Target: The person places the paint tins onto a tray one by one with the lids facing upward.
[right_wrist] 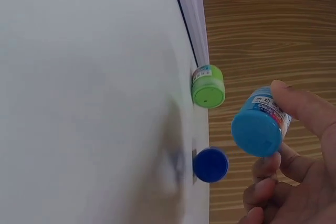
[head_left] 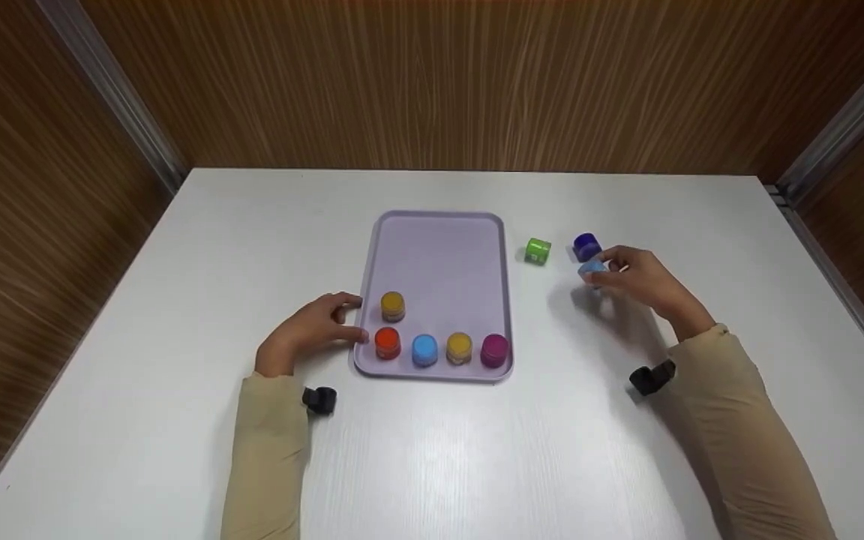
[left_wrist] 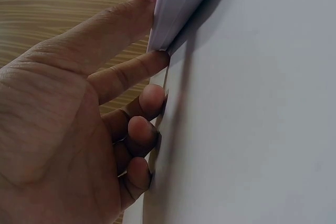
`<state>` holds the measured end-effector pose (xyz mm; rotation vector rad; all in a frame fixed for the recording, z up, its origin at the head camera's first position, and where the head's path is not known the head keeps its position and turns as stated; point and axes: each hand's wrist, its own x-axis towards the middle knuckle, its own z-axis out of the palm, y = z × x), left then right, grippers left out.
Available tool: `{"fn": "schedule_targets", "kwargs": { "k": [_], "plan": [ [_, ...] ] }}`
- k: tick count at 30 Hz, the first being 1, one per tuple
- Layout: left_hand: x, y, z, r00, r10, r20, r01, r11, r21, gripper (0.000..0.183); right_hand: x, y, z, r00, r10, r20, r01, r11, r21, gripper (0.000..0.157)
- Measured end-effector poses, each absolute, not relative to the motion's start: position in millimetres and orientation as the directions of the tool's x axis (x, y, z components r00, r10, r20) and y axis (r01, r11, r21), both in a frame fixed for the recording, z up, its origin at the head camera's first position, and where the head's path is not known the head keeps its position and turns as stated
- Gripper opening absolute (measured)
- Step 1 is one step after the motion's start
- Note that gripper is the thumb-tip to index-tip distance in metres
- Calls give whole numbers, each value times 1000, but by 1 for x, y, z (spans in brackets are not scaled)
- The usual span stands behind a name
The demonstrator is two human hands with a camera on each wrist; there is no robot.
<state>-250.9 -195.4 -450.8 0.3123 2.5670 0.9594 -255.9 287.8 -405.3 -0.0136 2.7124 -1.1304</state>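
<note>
My right hand pinches a light blue paint jar between thumb and fingers, held above the table right of the tray. Close by are a dark blue paint jar and a green paint jar, which lies on its side. My left hand rests at the left edge of the lilac tray, thumb and index finger touching its rim. Along the tray's near side stand a red jar, a blue jar, a yellow jar and a magenta jar. Behind the red one is another yellow jar.
The white table carries the tray and the jars. Wood-grain panels stand behind it and at both sides. A small black device is worn at each wrist.
</note>
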Motion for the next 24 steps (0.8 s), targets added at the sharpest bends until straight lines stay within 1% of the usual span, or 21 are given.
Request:
{"fn": "schedule_targets", "kwargs": {
  "k": [5, 12, 20, 24],
  "plan": [
    [-252, -196, -452, -901, 336, -274, 77, 746, 662, 69, -255, 279, -401, -983, -112, -146, 28, 694, -719, 49],
    [-250, -196, -450, -899, 327, -291, 58, 748, 661, 71, -253, 266, -398, -980, -160, -115, -12, 630, -776, 42],
    [-250, -195, -449, -900, 321, -293, 51, 747, 663, 70, -256, 252, -399, -970, -201, -136, -17, 614, -789, 48],
    [-250, -195, -450, -901, 319, -293, 50, 749, 660, 71, -257, 245, -399, -966, -210, -148, -10, 608, -794, 48]
  ]
}}
